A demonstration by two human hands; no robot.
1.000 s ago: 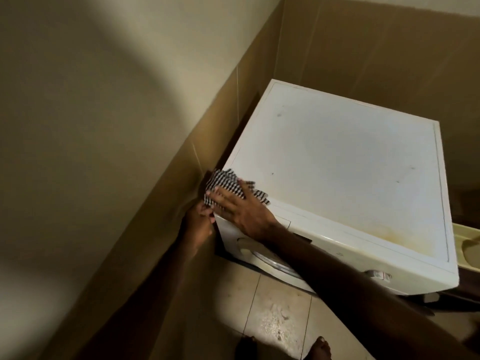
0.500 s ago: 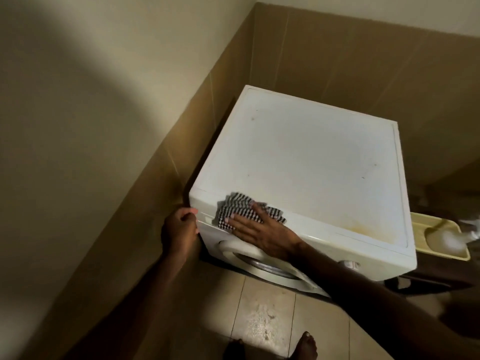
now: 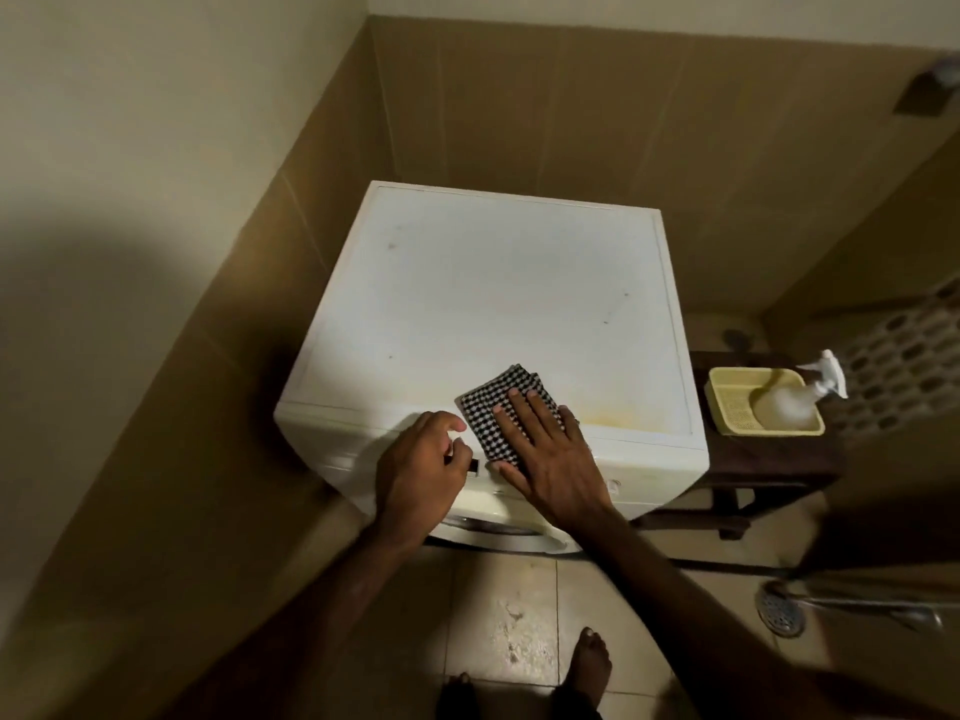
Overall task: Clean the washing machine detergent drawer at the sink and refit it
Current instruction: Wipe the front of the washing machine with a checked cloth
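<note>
Head view: a white washing machine [image 3: 498, 304] stands in a corner of tan-tiled walls [image 3: 519, 106], its flat top faintly marked and stained yellow near the front edge at about 4 o'clock from its middle. Pale floor tiles [image 3: 509, 626] lie below at 6 o'clock, with a round floor drain [image 3: 779, 613] at 4 o'clock. At 3 o'clock a dark low stand [image 3: 769, 459] carries a yellow basket [image 3: 727, 407] with a spray bottle [image 3: 795, 402] lying in it.

The right hand [image 3: 545, 449] lies flat, fingers straight, pressing a black-and-white checked cloth [image 3: 493, 407] onto the machine's front top edge. The left hand [image 3: 421, 475], just beside it at 9 o'clock, has its fingers curled at the detergent drawer [image 3: 470, 466] in the upper front panel; whether they actually grip it cannot be told, since the hand covers nearly all of it.

The machine's door is mostly hidden under both forearms. Two bare feet are cut off at the bottom edge. Any panel markings are too small and dim to read.
</note>
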